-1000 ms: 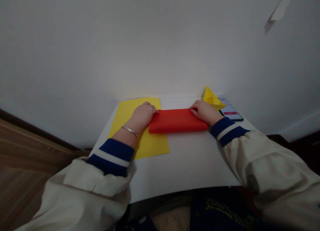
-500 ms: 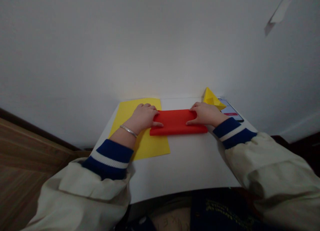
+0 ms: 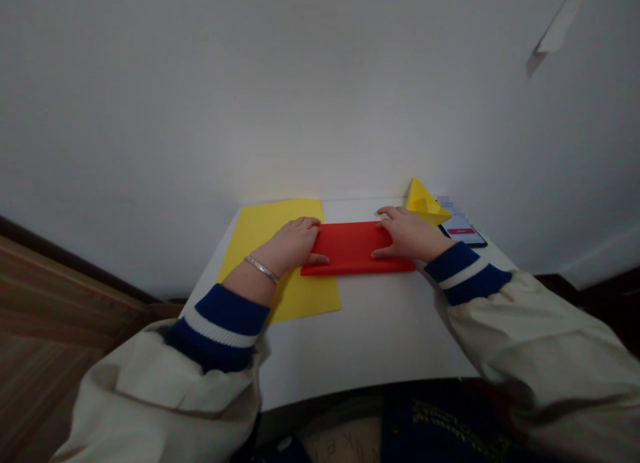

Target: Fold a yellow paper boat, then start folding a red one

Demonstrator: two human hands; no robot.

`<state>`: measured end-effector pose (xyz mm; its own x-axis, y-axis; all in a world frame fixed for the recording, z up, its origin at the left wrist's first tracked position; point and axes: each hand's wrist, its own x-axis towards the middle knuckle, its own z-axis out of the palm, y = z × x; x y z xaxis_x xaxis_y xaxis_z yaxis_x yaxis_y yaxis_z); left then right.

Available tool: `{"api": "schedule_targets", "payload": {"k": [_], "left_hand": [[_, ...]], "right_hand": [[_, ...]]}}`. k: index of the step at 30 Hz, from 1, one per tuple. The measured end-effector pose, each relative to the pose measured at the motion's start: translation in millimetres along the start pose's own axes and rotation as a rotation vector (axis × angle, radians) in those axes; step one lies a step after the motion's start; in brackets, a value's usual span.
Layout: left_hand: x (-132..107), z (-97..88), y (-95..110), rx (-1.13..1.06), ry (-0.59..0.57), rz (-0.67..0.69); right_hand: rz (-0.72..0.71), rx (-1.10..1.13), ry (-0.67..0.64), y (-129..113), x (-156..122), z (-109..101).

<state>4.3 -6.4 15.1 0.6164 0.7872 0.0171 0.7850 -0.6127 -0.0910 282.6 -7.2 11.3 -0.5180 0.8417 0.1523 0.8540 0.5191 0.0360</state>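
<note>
A folded sheet of red paper (image 3: pixel 349 243) lies across the table, its near edge forming a narrow folded strip. My left hand (image 3: pixel 296 243) holds its left end, thumb on the near part and fingers bent at the far edge. At the right end, my right hand (image 3: pixel 403 233) presses the red paper with the thumb near the front, while its fingers reach the far edge. Beneath my left hand and the red paper's left end lies a sheet of yellow paper (image 3: pixel 305 299). Just beyond my right hand stands a folded yellow paper boat (image 3: pixel 425 203).
A phone (image 3: pixel 463 231) with a lit screen lies at the right edge of the white table (image 3: pixel 365 343). The wall (image 3: pixel 320 103) rises directly behind the table. Wooden furniture (image 3: pixel 60 316) stands at the left.
My left hand has shifted slightly right and nearer me on the red paper. The fingers of my right hand have loosened and spread a little. The near folded strip looks flatter.
</note>
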Motion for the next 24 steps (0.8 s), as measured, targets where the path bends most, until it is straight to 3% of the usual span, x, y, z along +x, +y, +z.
{"api": "schedule_targets", "payload": {"k": [4, 8, 14, 20, 24], "left_hand": [[2.3, 8.4, -1.6, -0.138, -0.070, 0.035], [4.0, 10.0, 0.8, -0.106, -0.100, 0.030], [9.6, -2.0, 7.4, -0.086, -0.098, 0.121], [17.5, -13.1, 33.7, -0.097, -0.037, 0.010], [18.0, -14.4, 42.5, -0.114, 0.014, -0.016]], "right_hand": [[-0.143, 0.201, -0.072, 0.0, 0.5, 4.3], [-0.193, 0.377, -0.119, -2.1, -0.1, 6.8], [-0.122, 0.376, -0.110, -14.4, 4.7, 2.2], [0.029, 0.271, -0.057, -32.9, 5.5, -4.3], [0.057, 0.221, -0.010, -39.4, 3.4, -6.6]]}}
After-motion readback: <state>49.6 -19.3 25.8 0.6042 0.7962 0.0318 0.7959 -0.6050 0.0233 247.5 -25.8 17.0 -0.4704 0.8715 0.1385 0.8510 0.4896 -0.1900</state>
